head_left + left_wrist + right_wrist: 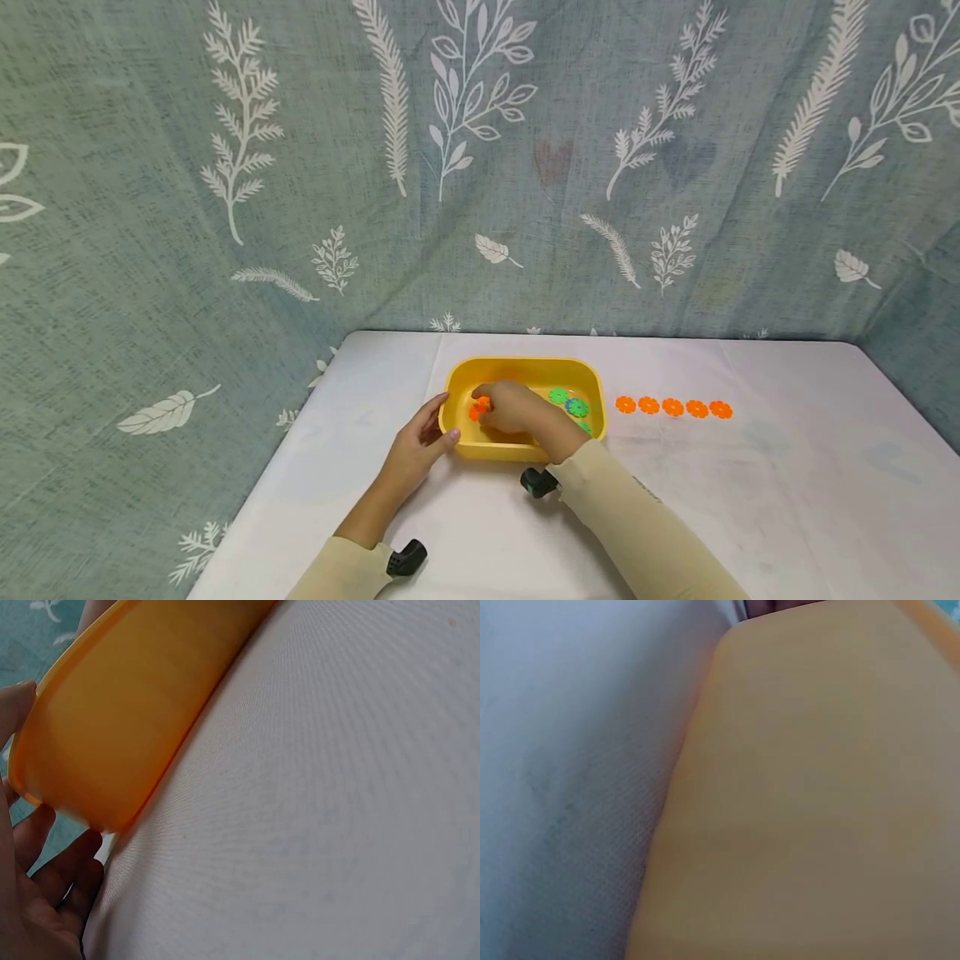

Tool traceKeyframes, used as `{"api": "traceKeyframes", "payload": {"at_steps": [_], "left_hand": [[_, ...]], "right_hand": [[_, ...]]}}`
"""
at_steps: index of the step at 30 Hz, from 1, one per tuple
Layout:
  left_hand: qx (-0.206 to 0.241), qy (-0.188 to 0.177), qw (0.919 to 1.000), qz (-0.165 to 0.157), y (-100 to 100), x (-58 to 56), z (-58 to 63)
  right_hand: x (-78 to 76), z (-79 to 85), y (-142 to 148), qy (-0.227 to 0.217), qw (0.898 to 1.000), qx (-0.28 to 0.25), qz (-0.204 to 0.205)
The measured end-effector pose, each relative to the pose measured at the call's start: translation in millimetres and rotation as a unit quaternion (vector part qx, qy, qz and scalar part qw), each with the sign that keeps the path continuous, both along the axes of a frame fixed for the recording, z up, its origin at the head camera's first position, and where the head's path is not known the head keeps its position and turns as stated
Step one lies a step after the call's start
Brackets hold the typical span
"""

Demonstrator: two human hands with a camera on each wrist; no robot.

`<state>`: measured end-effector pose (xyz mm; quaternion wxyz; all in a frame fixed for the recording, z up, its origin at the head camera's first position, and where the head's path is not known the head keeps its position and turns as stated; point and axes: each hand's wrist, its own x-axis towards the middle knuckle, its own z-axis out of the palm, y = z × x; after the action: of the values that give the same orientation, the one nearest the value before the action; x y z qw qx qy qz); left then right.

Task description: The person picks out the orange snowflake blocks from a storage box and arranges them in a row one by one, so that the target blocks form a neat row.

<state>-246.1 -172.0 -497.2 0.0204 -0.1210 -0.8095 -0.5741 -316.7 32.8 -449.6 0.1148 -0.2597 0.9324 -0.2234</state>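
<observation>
A yellow plastic bin stands on the white table with small flower-shaped discs inside. My left hand grips its left end, the thumb at the front corner and the fingers spread along the outer wall, as the left wrist view also shows. Reaching over the front rim, my right hand has its curled fingers at the left part of the bin, where an orange disc shows between thumb and forefinger. Green discs lie in the bin's right part, one overlapping a blue one. The right wrist view is filled mostly by the bin's wall.
Right of the bin, several orange flower-shaped discs lie in a row on the white tabletop. Behind the table hangs a grey-green curtain with white leaf prints.
</observation>
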Motion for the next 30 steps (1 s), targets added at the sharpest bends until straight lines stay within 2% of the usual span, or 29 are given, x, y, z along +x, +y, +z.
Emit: {"api": "traceKeyframes", "payload": {"at_steps": [11,21,30], "left_hand": [[-0.010,0.000,0.9999,0.006,0.6,-1.8,-0.2],[-0.010,0.004,0.9999,0.002,0.0,-2.1,-2.1],[-0.015,-0.003,0.9999,0.005,0.7,-1.7,-0.7]], "right_hand": [[6.2,-0.3,-0.7,0.011,0.998,0.068,0.006],[10.6,5.0,-0.1,0.014,0.998,0.052,-0.015],[8.3,2.4,-0.1,0.029,0.999,0.044,-0.013]]}}
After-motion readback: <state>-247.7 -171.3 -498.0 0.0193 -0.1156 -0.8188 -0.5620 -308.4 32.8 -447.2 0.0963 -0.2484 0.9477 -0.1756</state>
